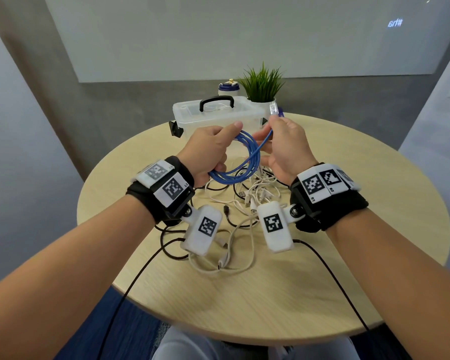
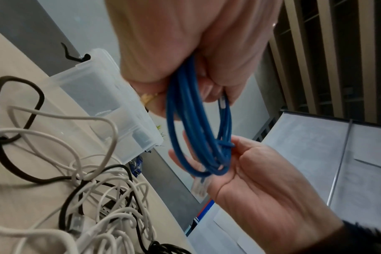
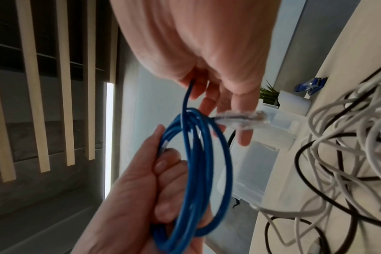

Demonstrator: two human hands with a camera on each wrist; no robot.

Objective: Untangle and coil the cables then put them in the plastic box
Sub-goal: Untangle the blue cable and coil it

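Head view shows both hands raised above a round wooden table (image 1: 322,281), working one blue cable (image 1: 247,162) between them. The left hand (image 1: 208,152) has its fingers curled round one side of the coiled loops, thumb laid over the top; from the right wrist view the loops pass through that fist and hang free beyond the fingertips. The right hand (image 1: 286,149) pinches the cable's loose end just below its clear plug (image 1: 272,107), which sticks up past the fingers — the remaining fingers are spread loosely behind the coil. In the left wrist view a second clear plug (image 2: 200,186) lies against the right palm, under the bottom of the loops. Below the hands a tangle of white and black cables (image 1: 247,203) lies on the table. Behind them stands the plastic box (image 1: 218,115), lid on, black handle up, with a small potted plant (image 1: 263,84) just beside it
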